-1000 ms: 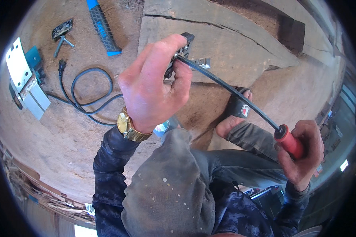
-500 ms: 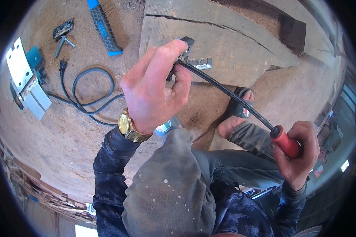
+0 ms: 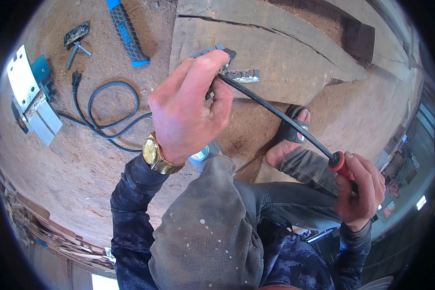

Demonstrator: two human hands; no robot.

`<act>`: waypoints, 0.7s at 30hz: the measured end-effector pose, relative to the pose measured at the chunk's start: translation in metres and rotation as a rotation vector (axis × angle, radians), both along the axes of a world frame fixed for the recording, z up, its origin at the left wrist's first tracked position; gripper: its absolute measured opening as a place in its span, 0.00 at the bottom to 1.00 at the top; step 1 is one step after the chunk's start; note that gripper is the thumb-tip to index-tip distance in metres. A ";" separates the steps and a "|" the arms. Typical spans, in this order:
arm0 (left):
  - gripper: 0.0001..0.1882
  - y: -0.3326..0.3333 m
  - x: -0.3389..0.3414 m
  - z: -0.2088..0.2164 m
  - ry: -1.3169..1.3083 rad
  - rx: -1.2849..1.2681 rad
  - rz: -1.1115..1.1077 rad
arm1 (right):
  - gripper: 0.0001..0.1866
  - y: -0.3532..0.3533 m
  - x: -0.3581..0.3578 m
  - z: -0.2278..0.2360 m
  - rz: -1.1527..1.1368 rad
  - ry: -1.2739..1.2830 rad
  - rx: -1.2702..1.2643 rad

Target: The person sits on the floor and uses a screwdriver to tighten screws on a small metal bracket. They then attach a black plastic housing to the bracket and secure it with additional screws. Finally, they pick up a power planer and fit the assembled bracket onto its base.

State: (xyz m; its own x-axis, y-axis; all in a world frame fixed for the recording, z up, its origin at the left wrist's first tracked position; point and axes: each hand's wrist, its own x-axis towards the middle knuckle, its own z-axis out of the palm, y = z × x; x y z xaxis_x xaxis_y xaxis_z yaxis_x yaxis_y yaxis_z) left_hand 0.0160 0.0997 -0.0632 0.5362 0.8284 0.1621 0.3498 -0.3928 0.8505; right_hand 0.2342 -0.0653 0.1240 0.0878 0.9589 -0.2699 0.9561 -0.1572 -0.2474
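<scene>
My left hand, wearing a gold watch on its wrist, is closed around a dark metal part above the wooden board. Fingers hide most of that part, so its full shape cannot be made out. A long black-shafted screwdriver slants from it down to the right, its tip end meeting the part beside my left fingertips. Its red handle sits in my right hand, fingers curled round it. Just right of my left fingers, a slotted flat metal piece lies on the board.
A teal power tool with silver metal plates and a black cord lies on the dusty ground at left. Farther off are a blue-and-black handled tool, a dark metal block and a small T-shaped key. A crack runs along the board.
My right hand has shifted slightly left and its fingers have changed position on the red handle, which looks turned. My left hand stays nearly in place, with the held part slightly tilted.
</scene>
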 end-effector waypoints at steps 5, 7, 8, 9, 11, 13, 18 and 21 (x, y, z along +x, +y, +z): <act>0.19 -0.009 -0.008 -0.001 0.099 -0.076 -0.092 | 0.15 0.007 0.002 0.006 -0.351 0.312 -0.239; 0.18 -0.014 -0.008 -0.004 0.118 -0.151 -0.173 | 0.15 0.007 0.004 0.008 -0.424 0.355 -0.300; 0.18 -0.015 -0.007 -0.006 0.128 -0.188 -0.212 | 0.14 0.006 0.007 0.009 -0.417 0.351 -0.299; 0.18 -0.016 -0.007 -0.008 0.103 -0.247 -0.183 | 0.14 0.004 0.009 0.009 -0.412 0.289 -0.351; 0.19 -0.015 -0.006 -0.012 0.091 -0.403 -0.147 | 0.12 0.002 0.017 0.011 -0.379 0.327 -0.269; 0.15 -0.008 -0.010 -0.012 -0.035 -0.565 0.038 | 0.12 0.003 0.024 0.006 -0.420 0.348 -0.118; 0.18 0.013 -0.015 -0.013 -0.658 -1.022 0.219 | 0.17 0.006 0.033 -0.071 -0.956 0.635 0.137; 0.21 0.017 -0.006 -0.017 -1.063 -1.317 0.341 | 0.19 0.000 0.018 -0.107 -1.005 0.859 0.240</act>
